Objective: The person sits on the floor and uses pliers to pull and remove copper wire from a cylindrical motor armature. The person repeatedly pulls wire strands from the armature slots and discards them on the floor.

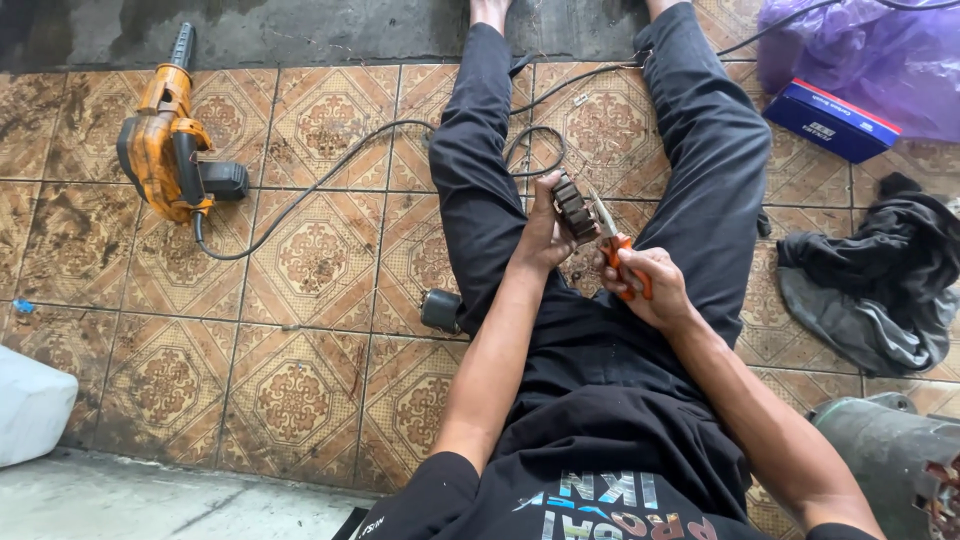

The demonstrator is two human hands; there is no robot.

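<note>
Black trousers and a black shirt fill the near edge of the view, the person sitting on a patterned brown tile floor with both legs stretched out ahead. Off to the right lies a crumpled dark cloth, and above it a purple plastic bag with a flat blue box resting against it. At the lower right corner stands a grey metal motor housing. On the left, an orange and black electric blower lies on the tiles, its black cord curving across towards the legs. A white container sits at the left edge. A small dark cylindrical part rests on the floor just beside the left thigh.

Between the thighs, the left hand is wrapped around a small motor armature, fingers curled about it and holding it upright. The right hand is clenched on the orange handles of a pair of pliers, whose metal tips meet the armature's side. Both hands are close together above the lap.
</note>
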